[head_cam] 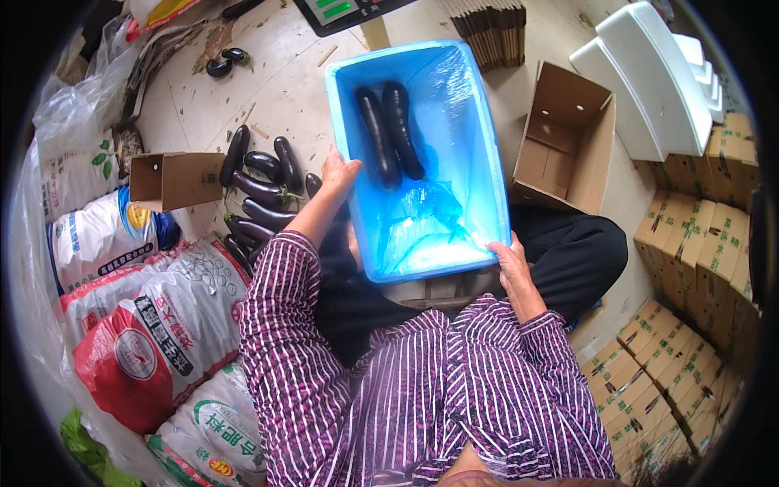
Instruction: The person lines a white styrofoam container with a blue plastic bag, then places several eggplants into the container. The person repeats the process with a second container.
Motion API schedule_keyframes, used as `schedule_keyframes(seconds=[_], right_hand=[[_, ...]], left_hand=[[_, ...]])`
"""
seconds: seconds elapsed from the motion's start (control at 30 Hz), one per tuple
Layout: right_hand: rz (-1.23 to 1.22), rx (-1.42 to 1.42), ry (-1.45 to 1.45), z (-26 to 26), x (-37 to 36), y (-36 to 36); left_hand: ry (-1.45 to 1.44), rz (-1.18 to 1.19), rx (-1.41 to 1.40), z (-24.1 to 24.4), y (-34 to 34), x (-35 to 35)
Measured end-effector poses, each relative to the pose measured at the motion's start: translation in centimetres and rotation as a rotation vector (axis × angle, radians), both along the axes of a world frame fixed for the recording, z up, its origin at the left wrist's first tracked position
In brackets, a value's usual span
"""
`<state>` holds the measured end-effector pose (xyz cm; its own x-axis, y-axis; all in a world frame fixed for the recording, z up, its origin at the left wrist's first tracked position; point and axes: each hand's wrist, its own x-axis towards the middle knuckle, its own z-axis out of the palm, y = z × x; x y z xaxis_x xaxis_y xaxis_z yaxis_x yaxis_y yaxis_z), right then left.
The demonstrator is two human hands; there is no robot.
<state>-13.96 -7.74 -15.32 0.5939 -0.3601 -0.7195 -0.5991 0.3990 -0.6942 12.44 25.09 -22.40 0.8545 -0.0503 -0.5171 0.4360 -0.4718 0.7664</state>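
In front of me is a deep box lined with blue plastic film (450, 225). My left hand (341, 171) grips its left wall, thumb over the rim. On the right, near the closest corner, my right hand (513, 259) holds the opposite rim. Two long dark eggplants lie side by side inside, the left eggplant (378, 137) touching the right eggplant (403, 128). Crumpled film (420, 204) covers the box floor nearer to me. Several loose eggplants (258, 187) lie on the tiled floor beyond my left forearm.
An upright open cardboard box (563, 140) stands at right, a smaller open carton (176, 179) at left. Stacked printed cartons (694, 243) and white foam boxes (651, 79) line the right side. Full sacks (164, 329) crowd the left. A digital scale (331, 12) and flattened cardboard (487, 30) lie ahead.
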Motion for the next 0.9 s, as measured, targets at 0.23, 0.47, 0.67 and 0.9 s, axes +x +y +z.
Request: schedule_keyframes(seconds=[0.23,0.47,0.67,0.9], right_hand=[[0.19,-0.175,0.002,4.4,1.5,0.3],[0.532,-0.313,-0.085,5.5,10.1,5.5],[0.725,-0.468,0.023,7.0,11.9,6.5],[0.798,-0.455,0.017,6.3,11.0,5.3]], left_hand=[[0.042,0.153,0.0,6.9,1.2,-3.4],[-0.024,0.313,-0.105,8.9,10.7,-1.3],[-0.01,0.345,-0.112,7.0,12.8,-1.5],[0.063,0.389,-0.098,6.2,13.9,-6.0]])
